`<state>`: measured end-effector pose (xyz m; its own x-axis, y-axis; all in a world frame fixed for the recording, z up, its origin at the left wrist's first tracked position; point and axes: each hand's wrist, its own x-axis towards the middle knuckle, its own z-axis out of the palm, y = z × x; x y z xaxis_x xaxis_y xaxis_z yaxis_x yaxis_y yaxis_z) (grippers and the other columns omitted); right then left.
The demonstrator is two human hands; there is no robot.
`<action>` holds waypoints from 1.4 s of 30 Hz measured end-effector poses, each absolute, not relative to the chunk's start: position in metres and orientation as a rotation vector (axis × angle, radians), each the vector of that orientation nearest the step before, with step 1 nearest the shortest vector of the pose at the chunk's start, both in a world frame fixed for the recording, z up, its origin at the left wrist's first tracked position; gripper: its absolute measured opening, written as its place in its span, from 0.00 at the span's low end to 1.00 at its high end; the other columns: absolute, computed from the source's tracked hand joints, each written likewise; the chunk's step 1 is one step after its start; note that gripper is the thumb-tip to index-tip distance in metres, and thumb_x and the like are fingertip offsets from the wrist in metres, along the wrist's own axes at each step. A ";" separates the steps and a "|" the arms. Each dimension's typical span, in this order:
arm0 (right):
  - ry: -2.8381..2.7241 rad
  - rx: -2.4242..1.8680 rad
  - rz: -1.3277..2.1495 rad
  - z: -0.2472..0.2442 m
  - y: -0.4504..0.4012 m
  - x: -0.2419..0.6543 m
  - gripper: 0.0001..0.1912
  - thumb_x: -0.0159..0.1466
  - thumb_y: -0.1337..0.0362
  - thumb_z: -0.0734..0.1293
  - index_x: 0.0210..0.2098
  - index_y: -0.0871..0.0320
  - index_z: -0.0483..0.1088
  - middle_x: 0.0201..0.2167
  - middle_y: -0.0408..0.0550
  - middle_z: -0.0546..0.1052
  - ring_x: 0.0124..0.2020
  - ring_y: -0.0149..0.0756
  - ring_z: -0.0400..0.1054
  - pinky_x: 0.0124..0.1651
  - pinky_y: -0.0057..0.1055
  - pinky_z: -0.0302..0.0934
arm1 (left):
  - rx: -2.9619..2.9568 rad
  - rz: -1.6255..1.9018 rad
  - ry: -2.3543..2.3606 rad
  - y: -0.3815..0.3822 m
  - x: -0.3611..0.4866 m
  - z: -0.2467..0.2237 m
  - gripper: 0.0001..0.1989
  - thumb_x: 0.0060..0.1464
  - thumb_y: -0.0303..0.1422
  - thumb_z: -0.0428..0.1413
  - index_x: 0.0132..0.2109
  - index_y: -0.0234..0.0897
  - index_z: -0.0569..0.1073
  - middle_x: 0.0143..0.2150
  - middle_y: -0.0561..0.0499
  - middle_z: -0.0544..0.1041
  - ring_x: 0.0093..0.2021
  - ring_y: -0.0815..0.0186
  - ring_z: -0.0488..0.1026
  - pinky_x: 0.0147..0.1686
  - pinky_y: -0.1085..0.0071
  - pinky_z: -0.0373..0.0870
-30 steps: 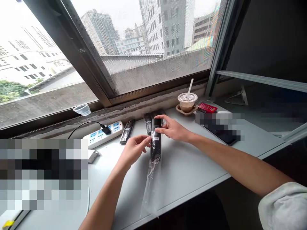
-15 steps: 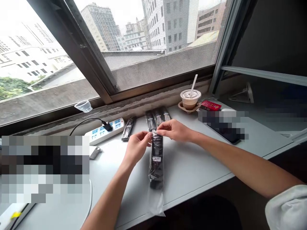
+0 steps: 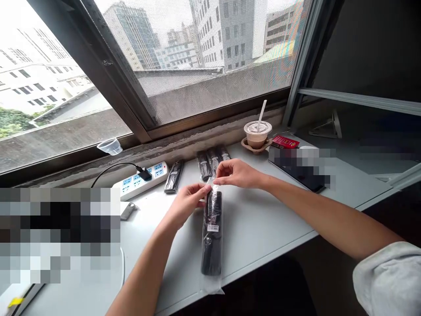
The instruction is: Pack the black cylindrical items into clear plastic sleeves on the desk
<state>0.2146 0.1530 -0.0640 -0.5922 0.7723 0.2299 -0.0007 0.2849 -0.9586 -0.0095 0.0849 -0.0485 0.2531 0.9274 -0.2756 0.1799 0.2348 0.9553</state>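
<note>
A long black item in a clear plastic bag (image 3: 212,245) lies upright in view on the grey desk, a small white label at its middle. Its clear lower end reaches the desk's front edge. My left hand (image 3: 189,202) pinches the bag's top left corner between thumb and finger. On the other side, my right hand (image 3: 235,173) pinches the top right of the same bag. Behind my hands lie several similar black packets (image 3: 204,166), and one more packet (image 3: 174,176) sits apart to their left.
A white power strip (image 3: 126,186) with a black plug stands back left. At the back right are an iced drink cup (image 3: 257,135) in a cardboard holder, a red box (image 3: 285,141) and a dark phone (image 3: 309,180). A clear empty cup (image 3: 111,146) rests by the window.
The black item has slid down inside the bag, away from my hands, leaving clear film at the top. The whole view has shifted slightly.
</note>
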 end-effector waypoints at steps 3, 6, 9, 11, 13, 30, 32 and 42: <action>-1.807 -0.749 1.306 -0.066 0.155 0.215 0.17 0.57 0.53 0.78 0.35 0.59 0.74 0.29 0.44 0.78 0.31 0.34 0.71 0.33 0.29 0.63 | 1.259 0.776 1.230 0.085 -0.010 -0.047 0.21 0.54 0.51 0.66 0.42 0.35 0.80 0.39 0.49 0.77 0.38 0.66 0.72 0.34 0.74 0.69; -1.739 -0.791 1.200 -0.066 0.157 0.214 0.16 0.59 0.54 0.77 0.40 0.58 0.75 0.32 0.46 0.80 0.33 0.36 0.73 0.35 0.30 0.65 | 1.278 0.848 1.257 0.085 -0.008 -0.047 0.22 0.54 0.50 0.66 0.43 0.35 0.81 0.40 0.47 0.78 0.38 0.66 0.72 0.34 0.74 0.69; -1.694 -0.842 1.048 -0.063 0.160 0.215 0.14 0.61 0.55 0.75 0.41 0.58 0.76 0.36 0.47 0.81 0.34 0.34 0.72 0.36 0.30 0.66 | 1.243 0.921 1.259 0.087 -0.008 -0.049 0.23 0.53 0.49 0.67 0.46 0.35 0.82 0.40 0.46 0.79 0.38 0.65 0.73 0.33 0.74 0.68; -1.666 -0.875 1.043 -0.061 0.161 0.217 0.13 0.63 0.55 0.74 0.40 0.59 0.77 0.37 0.47 0.81 0.33 0.33 0.71 0.35 0.29 0.65 | 1.207 0.957 1.260 0.089 -0.009 -0.049 0.24 0.52 0.48 0.68 0.49 0.35 0.82 0.40 0.46 0.80 0.38 0.64 0.74 0.35 0.72 0.70; -1.675 -0.899 1.195 -0.059 0.161 0.218 0.15 0.65 0.53 0.72 0.40 0.60 0.77 0.36 0.49 0.81 0.32 0.33 0.71 0.30 0.27 0.64 | 1.176 1.002 1.268 0.089 -0.009 -0.050 0.25 0.50 0.48 0.69 0.49 0.35 0.82 0.39 0.46 0.81 0.38 0.64 0.74 0.38 0.69 0.72; -1.813 -0.653 1.989 -0.062 0.147 0.216 0.25 0.65 0.45 0.73 0.48 0.60 0.79 0.45 0.56 0.84 0.44 0.42 0.80 0.40 0.29 0.72 | 0.952 1.222 1.050 0.086 -0.007 -0.046 0.20 0.50 0.41 0.71 0.47 0.34 0.83 0.35 0.50 0.77 0.36 0.69 0.74 0.42 0.71 0.75; -1.793 -0.683 1.943 -0.061 0.146 0.215 0.24 0.65 0.45 0.73 0.48 0.59 0.80 0.44 0.55 0.84 0.42 0.41 0.80 0.40 0.30 0.73 | 0.953 1.221 1.047 0.086 -0.009 -0.046 0.21 0.52 0.41 0.71 0.49 0.34 0.82 0.36 0.50 0.77 0.38 0.69 0.74 0.45 0.71 0.75; -1.656 -0.751 1.783 -0.065 0.149 0.212 0.17 0.61 0.55 0.76 0.45 0.58 0.81 0.38 0.52 0.84 0.40 0.42 0.80 0.36 0.31 0.74 | 1.144 1.010 0.967 0.088 -0.023 -0.048 0.15 0.53 0.37 0.70 0.44 0.36 0.80 0.42 0.47 0.80 0.40 0.63 0.77 0.45 0.66 0.74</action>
<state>0.2120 0.1494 -0.0653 -0.6687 0.7434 -0.0129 -0.0420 -0.0551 -0.9976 -0.0230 0.0882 -0.0475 0.2613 0.9617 -0.0832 -0.1255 0.1194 0.9849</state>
